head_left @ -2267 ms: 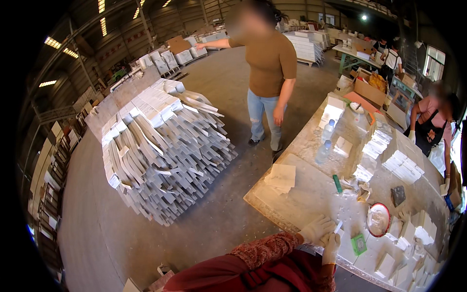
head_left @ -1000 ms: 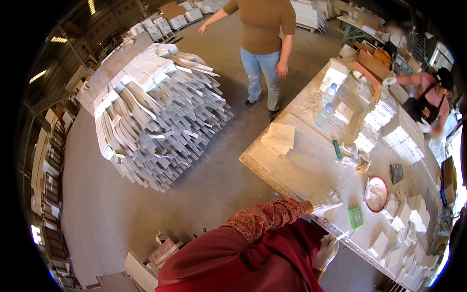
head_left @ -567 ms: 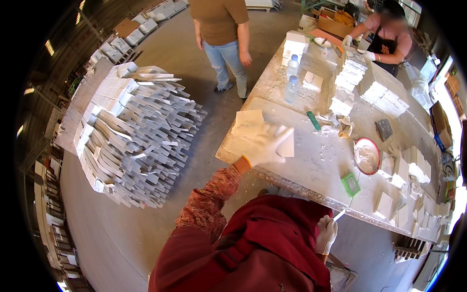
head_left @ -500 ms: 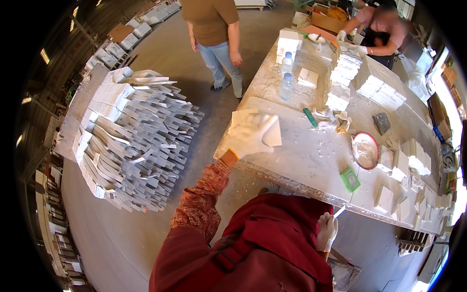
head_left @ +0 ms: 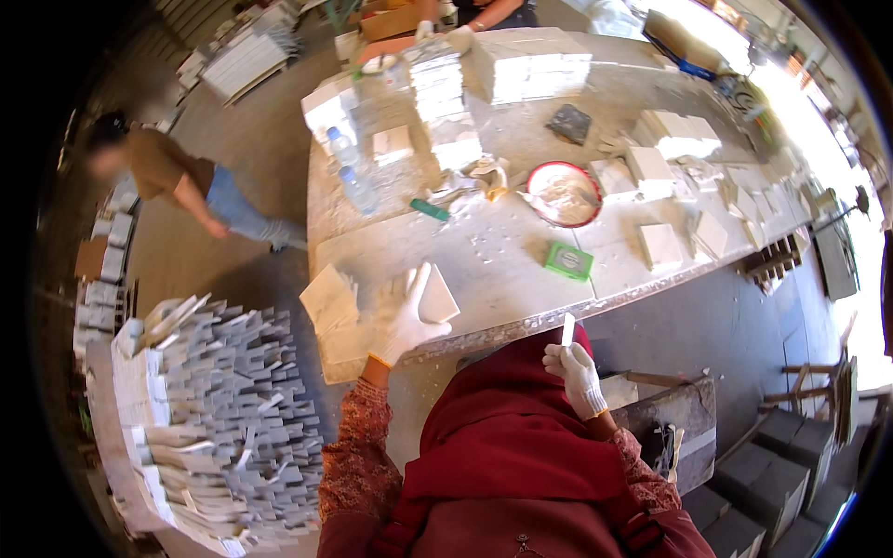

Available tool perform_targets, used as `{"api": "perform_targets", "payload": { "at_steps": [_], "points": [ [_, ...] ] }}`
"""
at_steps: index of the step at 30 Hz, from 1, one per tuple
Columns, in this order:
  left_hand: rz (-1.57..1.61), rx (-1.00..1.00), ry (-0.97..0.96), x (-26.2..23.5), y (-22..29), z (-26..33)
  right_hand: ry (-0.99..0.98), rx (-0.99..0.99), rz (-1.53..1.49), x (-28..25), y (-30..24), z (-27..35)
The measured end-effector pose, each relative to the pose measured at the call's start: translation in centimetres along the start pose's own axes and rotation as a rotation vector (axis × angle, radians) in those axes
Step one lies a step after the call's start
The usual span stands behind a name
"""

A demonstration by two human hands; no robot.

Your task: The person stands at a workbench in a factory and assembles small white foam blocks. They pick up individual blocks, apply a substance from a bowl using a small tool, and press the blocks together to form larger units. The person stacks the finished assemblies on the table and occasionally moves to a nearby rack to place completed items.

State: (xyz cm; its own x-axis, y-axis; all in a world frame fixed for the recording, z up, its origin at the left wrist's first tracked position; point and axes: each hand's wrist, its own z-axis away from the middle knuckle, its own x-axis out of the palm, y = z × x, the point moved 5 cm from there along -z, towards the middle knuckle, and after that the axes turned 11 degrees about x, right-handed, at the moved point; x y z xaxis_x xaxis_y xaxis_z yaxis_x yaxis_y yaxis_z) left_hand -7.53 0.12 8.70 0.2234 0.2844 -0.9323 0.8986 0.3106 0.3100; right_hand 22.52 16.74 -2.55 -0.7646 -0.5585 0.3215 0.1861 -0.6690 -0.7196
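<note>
My left hand (head_left: 402, 321), in a white glove, lies over a square cream tile (head_left: 441, 296) on the near left corner of the worktable (head_left: 502, 232). Its fingers are stretched and the thumb is spread. Just left of it lie pale tiles (head_left: 330, 299), overlapping at an angle. My right hand (head_left: 579, 377), also gloved, is closed round a narrow, flat white strip (head_left: 568, 329) that points up in front of the table edge. What kind of tool or piece the strip is, I cannot tell.
Nearby are a green box (head_left: 569, 261), a red-rimmed bowl (head_left: 564, 193), a green block (head_left: 430, 209) and bottles (head_left: 357, 191). Stacked tiles (head_left: 530, 67) stand farther back. A co-worker's gloved hands (head_left: 459, 37) are across the table; another person (head_left: 186, 177) stands left, beyond stacked strips (head_left: 223, 409).
My view has swung, so the table sits more squarely ahead. My right hand has come up more into view with the strip. The person in brown now appears farther left.
</note>
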Motion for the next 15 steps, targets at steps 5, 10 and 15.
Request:
{"api": "perform_targets", "payload": {
  "at_steps": [5,10,15],
  "points": [
    [0.251,0.225,-0.066,8.8,9.0,-2.9,-0.263,-0.004,-0.085,2.3,-1.9,1.5],
    [0.067,0.315,0.052,9.2,17.0,-5.0,-0.209,-0.067,-0.377,0.4,-1.8,0.8],
    [-0.038,0.266,0.069,10.5,18.4,-5.3,-0.165,-0.091,-0.422,-1.2,-1.3,0.3]
  ]
}}
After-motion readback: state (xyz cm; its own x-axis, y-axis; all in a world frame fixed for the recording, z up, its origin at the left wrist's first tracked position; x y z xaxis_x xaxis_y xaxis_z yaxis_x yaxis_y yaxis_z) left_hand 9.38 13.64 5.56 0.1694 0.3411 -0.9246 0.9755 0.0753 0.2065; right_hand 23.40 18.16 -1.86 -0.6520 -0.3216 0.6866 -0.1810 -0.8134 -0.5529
